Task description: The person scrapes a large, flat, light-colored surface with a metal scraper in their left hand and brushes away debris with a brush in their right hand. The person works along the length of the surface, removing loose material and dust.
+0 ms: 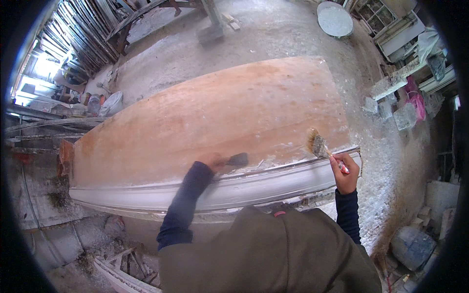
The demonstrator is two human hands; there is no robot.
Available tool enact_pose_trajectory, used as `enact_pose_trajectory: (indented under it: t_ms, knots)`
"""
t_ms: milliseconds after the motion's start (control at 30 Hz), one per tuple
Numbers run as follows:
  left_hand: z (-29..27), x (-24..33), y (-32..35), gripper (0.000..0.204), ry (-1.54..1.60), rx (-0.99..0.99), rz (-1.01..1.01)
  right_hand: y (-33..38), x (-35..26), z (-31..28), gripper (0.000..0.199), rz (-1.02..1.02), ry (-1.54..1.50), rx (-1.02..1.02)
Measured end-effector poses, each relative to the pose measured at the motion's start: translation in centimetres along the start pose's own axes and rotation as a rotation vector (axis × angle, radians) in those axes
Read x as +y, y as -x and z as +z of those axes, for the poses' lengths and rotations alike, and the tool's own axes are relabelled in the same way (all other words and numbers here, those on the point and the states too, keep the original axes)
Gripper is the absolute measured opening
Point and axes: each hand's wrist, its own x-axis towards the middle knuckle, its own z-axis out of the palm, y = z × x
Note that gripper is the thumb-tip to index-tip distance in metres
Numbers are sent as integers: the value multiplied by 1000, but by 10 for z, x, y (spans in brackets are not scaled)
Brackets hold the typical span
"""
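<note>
My right hand (346,177) is closed round the red and white handle of a paintbrush (319,145). Its pale bristles point up and left over the board, and white residue coats its ferrule. Further left, my left hand (213,161), a little blurred, grips a dark flat-bladed scraper (238,159) low over the board's near side. Beneath both tools lies a long reddish-brown wooden board (210,112), dusted with white. Along its near edge runs a white plaster moulding (254,188) with lengthwise ridges. White crumbs lie on the wood beside the scraper.
A round white-coated basin (335,19) stands on the dusty floor at the far right. Poles (83,31) lean at the far left, near a white bag (111,104). A pink bag (415,100) and clear containers lie right. A blue drum (413,248) stands at lower right.
</note>
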Motion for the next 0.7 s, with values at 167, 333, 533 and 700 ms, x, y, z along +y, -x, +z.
enact_pose_trajectory:
  t_ms: [167, 333, 533, 700]
  knots:
    - [-8, 15, 18, 23, -119, 27, -217, 1, -1, -6, 7, -3, 28, 6]
    - [9, 30, 1, 25, -57, 152, -106, 4, -2, -4, 7, -8, 15, -17]
    - [-5, 20, 23, 25, -136, 94, -174, 5, 4, -17, 6, -8, 49, 24]
    - [-4, 57, 4, 26, -311, 90, -181, 7, 6, -18, 6, 0, 25, 30]
